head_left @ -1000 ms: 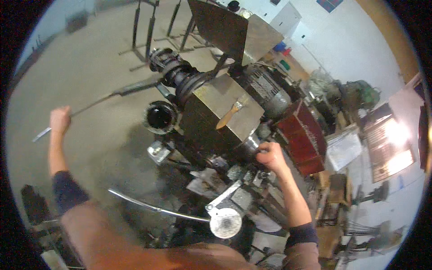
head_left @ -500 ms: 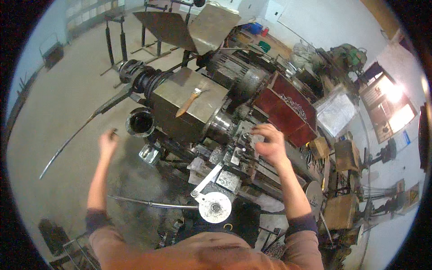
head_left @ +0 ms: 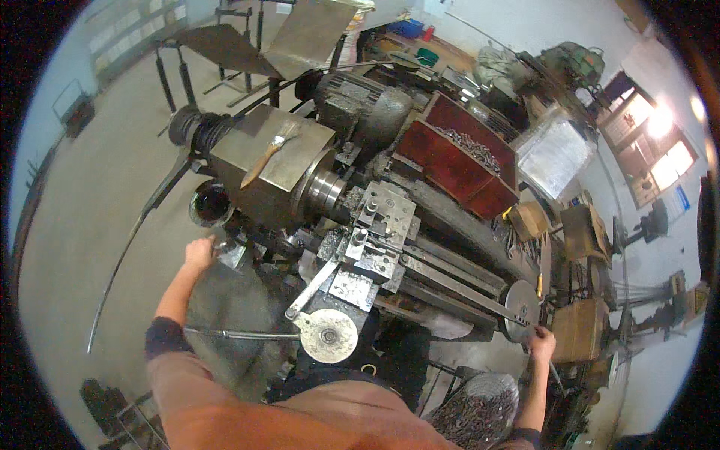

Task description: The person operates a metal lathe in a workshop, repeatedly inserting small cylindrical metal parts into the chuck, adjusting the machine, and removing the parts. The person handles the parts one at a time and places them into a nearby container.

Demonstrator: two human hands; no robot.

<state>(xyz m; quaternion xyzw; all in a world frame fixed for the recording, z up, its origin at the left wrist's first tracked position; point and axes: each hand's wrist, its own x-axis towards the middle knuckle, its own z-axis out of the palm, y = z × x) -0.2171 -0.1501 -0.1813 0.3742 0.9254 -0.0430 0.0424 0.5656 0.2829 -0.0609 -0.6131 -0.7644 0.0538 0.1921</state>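
My left hand (head_left: pixel 200 253) is closed at the left of a lathe, beside the round open container (head_left: pixel 211 204) and a small shiny metal tray (head_left: pixel 232 255). Something small may be between its fingers, but I cannot make it out. At the lathe's right end my right hand (head_left: pixel 541 343) is closed by the rim of a round metal disc (head_left: pixel 520 307), near the end of a long bar (head_left: pixel 465 289). Its grip hides what it holds. Between my hands are the shiny chuck (head_left: pixel 327 192), the tool post (head_left: pixel 360 238) and a white round dial (head_left: pixel 328 336) with a crank lever (head_left: pixel 311 289).
A wooden-handled brush (head_left: pixel 259 166) lies on the headstock cover (head_left: pixel 289 135). Behind the bed stands a red bin (head_left: pixel 435 150) of small metal parts. A container of dark pieces (head_left: pixel 476 409) is at lower right. A long rod (head_left: pixel 127 255) juts out left.
My right hand has left the tool post and moved right to the lathe's end. My left hand has come lower and slightly right, nearer the small tray. The view has shifted right.
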